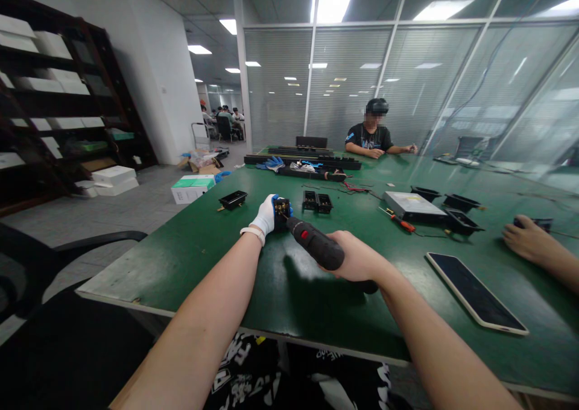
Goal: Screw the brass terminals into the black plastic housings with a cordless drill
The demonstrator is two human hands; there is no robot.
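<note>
Head camera looks over a green table (149, 277), and on the far left a dark shelf (97, 75) carries white boxes (53, 43). Near it, below, is a black chair (58, 331), and on the floor beyond the table edge lies a green and white carton (193, 189). On the table, a shallow black case (233, 200) lies at the left side.

Next comes the left hand (266, 214), in a white and blue glove, which grips a black block (281, 207) with brass-coloured pieces on its face. This block is near the middle of the table. Farther back are long black bars (296, 158). A black drill (317, 242) directs its bit at the block; whether the tip touches it, I cannot tell. Behind the drill stand two similar blocks (310, 201), side by side. The right hand (350, 255), which is bare, is closed around the drill's handle.

Across the table sits a person (368, 137) in dark headwear. More to the right are a screwdriver (401, 222) with red handle, a flat silver box (414, 206) and several black trays (462, 221). A phone (476, 292) lies in front of these. At the right edge, a co-worker's hand (529, 239) holds a dark object.
</note>
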